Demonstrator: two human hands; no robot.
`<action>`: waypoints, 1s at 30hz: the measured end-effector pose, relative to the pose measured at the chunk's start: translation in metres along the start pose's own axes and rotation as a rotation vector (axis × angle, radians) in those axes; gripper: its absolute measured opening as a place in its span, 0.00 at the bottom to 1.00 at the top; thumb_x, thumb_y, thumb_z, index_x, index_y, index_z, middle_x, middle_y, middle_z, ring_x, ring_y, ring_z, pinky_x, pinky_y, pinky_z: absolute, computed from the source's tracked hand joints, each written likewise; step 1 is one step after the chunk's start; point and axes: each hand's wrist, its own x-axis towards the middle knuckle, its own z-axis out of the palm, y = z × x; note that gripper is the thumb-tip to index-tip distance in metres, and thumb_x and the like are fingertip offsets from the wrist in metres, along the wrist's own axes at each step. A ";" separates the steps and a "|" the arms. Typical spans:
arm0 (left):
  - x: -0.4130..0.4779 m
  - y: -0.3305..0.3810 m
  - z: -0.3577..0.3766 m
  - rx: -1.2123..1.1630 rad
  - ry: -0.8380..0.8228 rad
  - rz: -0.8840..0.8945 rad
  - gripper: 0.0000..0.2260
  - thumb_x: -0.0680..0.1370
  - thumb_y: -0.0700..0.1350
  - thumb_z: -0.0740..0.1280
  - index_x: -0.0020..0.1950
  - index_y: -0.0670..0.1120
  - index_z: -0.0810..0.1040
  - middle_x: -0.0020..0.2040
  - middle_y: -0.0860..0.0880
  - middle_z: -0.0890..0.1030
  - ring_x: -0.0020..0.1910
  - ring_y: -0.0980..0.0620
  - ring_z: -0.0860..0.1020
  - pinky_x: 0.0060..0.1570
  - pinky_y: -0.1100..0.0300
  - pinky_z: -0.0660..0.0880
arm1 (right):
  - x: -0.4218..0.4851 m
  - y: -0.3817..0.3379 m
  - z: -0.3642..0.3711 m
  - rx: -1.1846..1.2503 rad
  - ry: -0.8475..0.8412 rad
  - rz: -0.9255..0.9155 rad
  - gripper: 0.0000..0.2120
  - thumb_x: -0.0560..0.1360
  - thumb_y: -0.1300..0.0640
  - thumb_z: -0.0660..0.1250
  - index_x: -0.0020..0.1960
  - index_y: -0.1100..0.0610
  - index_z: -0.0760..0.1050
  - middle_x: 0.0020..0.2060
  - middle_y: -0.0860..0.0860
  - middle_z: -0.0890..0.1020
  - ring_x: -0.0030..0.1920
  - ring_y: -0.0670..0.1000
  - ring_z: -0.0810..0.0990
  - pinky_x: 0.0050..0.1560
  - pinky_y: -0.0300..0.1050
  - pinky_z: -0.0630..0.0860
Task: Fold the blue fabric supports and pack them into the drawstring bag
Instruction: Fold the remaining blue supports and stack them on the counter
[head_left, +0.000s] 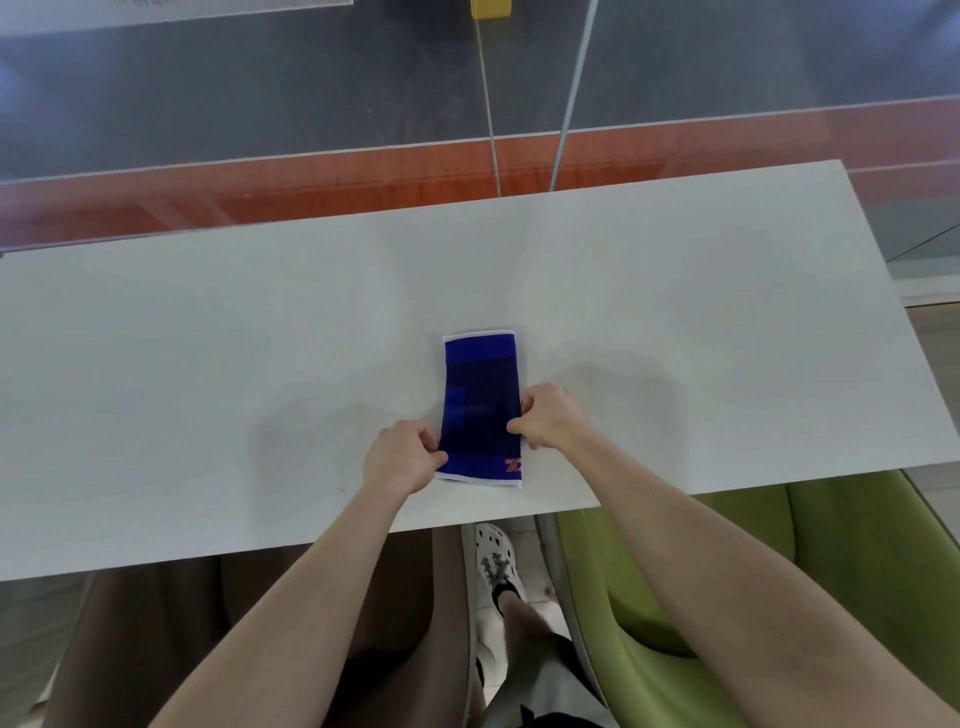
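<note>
support: flat blue knitted fabric support with white edging (480, 408), centre of frame on white table (208, 364)
left hand (400, 457): pinches support's lower left edge
right hand (550, 418): pinches right edge, fingers curled

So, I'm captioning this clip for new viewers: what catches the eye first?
The blue fabric support, lying flat near the front edge of the white table, stands out most. The left hand and right hand pinch its long sides. A green chair shows at lower right.
</note>
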 end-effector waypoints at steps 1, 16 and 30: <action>0.001 0.000 -0.001 0.008 0.001 -0.002 0.08 0.78 0.51 0.79 0.53 0.52 0.83 0.52 0.51 0.87 0.51 0.48 0.84 0.53 0.50 0.83 | 0.000 0.000 0.000 -0.007 -0.007 -0.001 0.08 0.75 0.58 0.75 0.40 0.55 0.77 0.35 0.55 0.88 0.44 0.56 0.89 0.48 0.55 0.87; 0.092 0.075 -0.046 -0.060 0.205 0.198 0.14 0.87 0.48 0.66 0.72 0.49 0.81 0.64 0.47 0.82 0.61 0.45 0.83 0.63 0.46 0.81 | 0.035 -0.027 -0.023 0.164 0.277 -0.030 0.12 0.82 0.46 0.69 0.54 0.54 0.79 0.49 0.51 0.85 0.50 0.56 0.83 0.53 0.53 0.83; 0.090 0.067 -0.044 -0.072 0.216 0.265 0.02 0.80 0.48 0.72 0.51 0.52 0.83 0.51 0.53 0.83 0.49 0.52 0.83 0.52 0.51 0.83 | 0.033 -0.032 -0.024 0.087 0.207 -0.043 0.10 0.76 0.56 0.70 0.38 0.52 0.74 0.37 0.50 0.83 0.37 0.52 0.80 0.36 0.46 0.77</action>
